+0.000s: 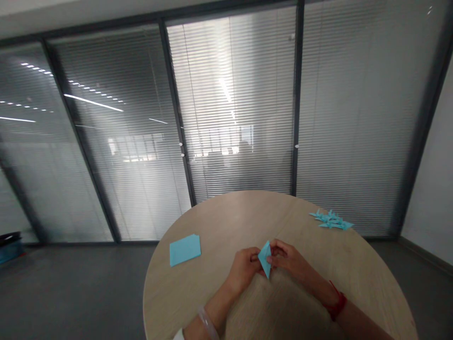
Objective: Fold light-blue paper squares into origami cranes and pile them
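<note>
A small folded piece of light-blue paper [264, 259], pointed at its top and bottom, is held up between my two hands over the near middle of the table. My left hand [245, 267] grips its left side, with the fingertips partly behind the paper. From the right, my right hand [287, 257] pinches it, the thumb lying on the front face. Some fingers of both hands are hidden behind the paper.
The round wooden table [244, 212] carries a stack of blue paper sheets [185, 250] at left and a pile of folded blue paper pieces [331, 220] at the far right. Behind it stands a glass partition with blinds [240, 104]. A dark bin-like object [10, 248] is at far left.
</note>
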Motion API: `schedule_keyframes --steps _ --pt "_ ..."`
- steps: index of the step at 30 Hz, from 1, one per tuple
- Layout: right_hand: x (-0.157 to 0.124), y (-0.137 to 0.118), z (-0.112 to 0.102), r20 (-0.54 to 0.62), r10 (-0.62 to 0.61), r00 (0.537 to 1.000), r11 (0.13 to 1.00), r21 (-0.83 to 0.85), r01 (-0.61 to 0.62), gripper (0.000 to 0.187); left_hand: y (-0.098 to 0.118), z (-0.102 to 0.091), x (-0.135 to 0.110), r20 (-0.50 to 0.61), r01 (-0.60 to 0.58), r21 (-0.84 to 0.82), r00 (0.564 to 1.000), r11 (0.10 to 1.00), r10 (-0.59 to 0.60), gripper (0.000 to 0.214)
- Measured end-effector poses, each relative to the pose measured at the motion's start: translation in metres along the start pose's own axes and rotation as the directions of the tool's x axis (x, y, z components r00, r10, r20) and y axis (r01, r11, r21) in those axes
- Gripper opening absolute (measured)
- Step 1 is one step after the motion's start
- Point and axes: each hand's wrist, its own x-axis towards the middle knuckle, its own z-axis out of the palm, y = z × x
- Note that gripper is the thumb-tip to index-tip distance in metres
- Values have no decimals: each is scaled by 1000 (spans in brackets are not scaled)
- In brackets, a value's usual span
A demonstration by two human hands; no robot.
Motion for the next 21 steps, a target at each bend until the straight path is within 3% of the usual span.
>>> schedule_keyframes --steps 7,14,21 --pt "1 -3 -2 -118 -23 993 997 -74 15 21 -4 0 1 38 -81 36 996 996 80 17" --pt "-1 -11 1 -154 22 988 998 -63 -32 24 -3 0 0 -21 -102 67 994 993 104 33" --pt "1 1 -1 -148 17 989 993 -114 -35 22 -3 -4 1 -81 -90 271 990 958 116 29"
